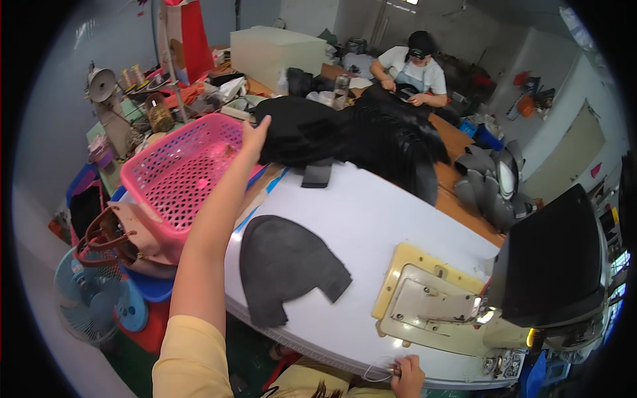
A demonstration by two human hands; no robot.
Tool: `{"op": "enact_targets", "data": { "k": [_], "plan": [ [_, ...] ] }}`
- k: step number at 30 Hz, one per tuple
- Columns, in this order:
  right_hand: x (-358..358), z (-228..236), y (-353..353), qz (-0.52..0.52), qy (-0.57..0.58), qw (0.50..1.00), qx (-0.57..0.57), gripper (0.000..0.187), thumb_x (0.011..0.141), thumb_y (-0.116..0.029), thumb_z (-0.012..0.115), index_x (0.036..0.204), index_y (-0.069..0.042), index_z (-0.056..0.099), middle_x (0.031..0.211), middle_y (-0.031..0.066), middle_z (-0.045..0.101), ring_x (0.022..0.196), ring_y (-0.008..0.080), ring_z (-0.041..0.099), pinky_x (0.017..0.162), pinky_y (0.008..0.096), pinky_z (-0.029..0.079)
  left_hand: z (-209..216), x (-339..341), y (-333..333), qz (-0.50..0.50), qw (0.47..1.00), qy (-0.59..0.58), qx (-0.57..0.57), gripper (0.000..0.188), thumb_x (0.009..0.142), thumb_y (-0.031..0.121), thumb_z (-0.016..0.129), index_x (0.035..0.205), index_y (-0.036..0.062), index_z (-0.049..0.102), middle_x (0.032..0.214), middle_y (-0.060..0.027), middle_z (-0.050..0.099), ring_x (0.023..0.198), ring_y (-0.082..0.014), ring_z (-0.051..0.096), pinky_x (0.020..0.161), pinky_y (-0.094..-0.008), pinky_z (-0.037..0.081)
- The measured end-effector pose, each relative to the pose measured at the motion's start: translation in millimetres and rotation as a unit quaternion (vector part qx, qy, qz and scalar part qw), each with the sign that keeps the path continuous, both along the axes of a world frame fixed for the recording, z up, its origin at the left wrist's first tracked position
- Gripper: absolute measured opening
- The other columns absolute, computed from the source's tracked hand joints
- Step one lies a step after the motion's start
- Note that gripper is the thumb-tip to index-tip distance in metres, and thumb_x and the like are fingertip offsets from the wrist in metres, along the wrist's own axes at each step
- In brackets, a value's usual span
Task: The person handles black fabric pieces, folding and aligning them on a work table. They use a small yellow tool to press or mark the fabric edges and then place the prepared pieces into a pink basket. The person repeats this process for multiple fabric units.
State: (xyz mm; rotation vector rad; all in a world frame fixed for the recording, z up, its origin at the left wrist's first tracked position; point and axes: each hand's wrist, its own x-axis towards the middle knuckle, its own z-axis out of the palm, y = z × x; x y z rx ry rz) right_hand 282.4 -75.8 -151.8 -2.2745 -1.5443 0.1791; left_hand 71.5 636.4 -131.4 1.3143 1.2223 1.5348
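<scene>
We stretch our left hand (254, 136) far out and pinch the top black piece on the pile of black pieces (345, 136) beside the pink basket (182, 172), while our right hand (407, 375) (fingers curled, maybe around something small, we cannot tell) waits low by the sewing machine (551, 265), with one dark cut piece (285, 265) lying flat on the white table (371, 219).

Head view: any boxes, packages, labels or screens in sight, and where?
Box: far end of the bench, large plain cream block.
Red-and-white bag: far left, standing tall.
Bottle: behind the black fabric pile, clear, label too small to tell.
No screens visible.
</scene>
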Motion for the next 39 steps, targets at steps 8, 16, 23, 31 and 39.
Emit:
{"op": "enact_targets", "data": {
  "k": [8,16,23,31,39],
  "plan": [
    [46.6,-17.0,-40.8,-0.189,-0.063,0.975,0.095,0.016,0.076,0.003,0.055,0.090,-0.004,0.058,0.076,0.0141,0.053,0.065,0.0326,0.053,0.059,0.0400,0.045,18.9,32.4,5.4,-0.121,0.981,-0.034,-0.145,0.098,0.067,0.054,0.074,0.135,-0.0019,0.033,0.133,-0.0179,0.044,0.121,-0.0275,0.044,0.100,-0.0416,0.033],
    [46.6,-11.4,13.2,-0.103,-0.015,0.962,0.254,0.015,0.084,-0.008,0.056,0.096,-0.003,0.063,0.067,0.0132,0.055,0.055,0.0272,0.051,0.055,0.0356,0.043,15.4,22.9,16.6,-0.213,0.915,0.029,-0.340,0.096,0.064,0.067,0.067,0.137,0.0117,0.039,0.134,-0.0130,0.044,0.123,-0.0347,0.038,0.100,-0.0507,0.028],
    [23.5,26.7,220.2,0.083,0.067,0.952,0.285,0.017,0.080,-0.003,0.058,0.097,0.000,0.061,0.069,0.0124,0.061,0.061,0.0276,0.060,0.056,0.0338,0.047,17.6,20.7,17.5,-0.264,0.875,0.045,-0.403,0.118,0.057,0.069,0.070,0.144,0.0048,0.022,0.147,-0.0192,0.024,0.135,-0.0364,0.021,0.106,-0.0534,0.018],
    [58.6,-17.0,437.8,0.026,0.293,0.921,0.256,0.029,0.094,-0.019,0.045,0.101,0.006,0.058,0.085,0.0130,0.066,0.076,0.0166,0.060,0.071,0.0266,0.045,10.9,20.6,15.2,-0.298,0.884,-0.030,-0.359,0.096,0.063,0.059,0.072,0.136,0.0065,0.038,0.136,-0.0138,0.042,0.125,-0.0306,0.038,0.103,-0.0424,0.029],
    [46.1,2.4,549.1,-0.083,0.671,0.729,0.108,0.041,0.086,-0.052,0.057,0.079,-0.012,0.053,0.057,-0.0049,0.040,0.042,0.0063,0.032,0.038,0.0218,0.025,7.4,17.3,20.8,-0.298,0.877,-0.061,-0.373,0.079,0.067,0.051,0.073,0.128,0.0079,0.048,0.125,-0.0100,0.054,0.115,-0.0268,0.049,0.097,-0.0389,0.037]
  ]
}}
